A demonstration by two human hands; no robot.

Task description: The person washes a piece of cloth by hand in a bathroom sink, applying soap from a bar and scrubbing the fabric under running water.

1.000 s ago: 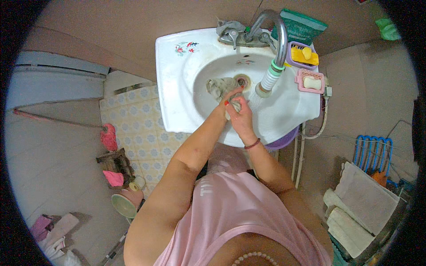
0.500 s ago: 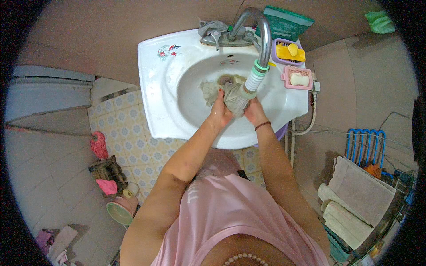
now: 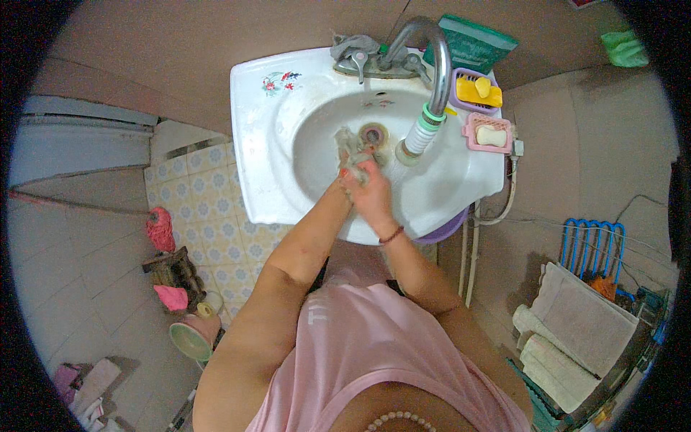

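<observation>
As two hands (image 3: 371,193) meet, one cloth (image 3: 346,140)

the sink (image 3: 252,144) looks like smooth, glossy ceramic; the faucet (image 3: 440,72) is shiny metal, its nozzle (image 3: 419,135) ribbed plastic. the cloth (image 3: 346,140) is wrinkled and matt, the pink soap dish (image 3: 470,133) plastic, the grey towel (image 3: 586,306) matt fabric.

Head-worn fisheye view, facing downward
</observation>
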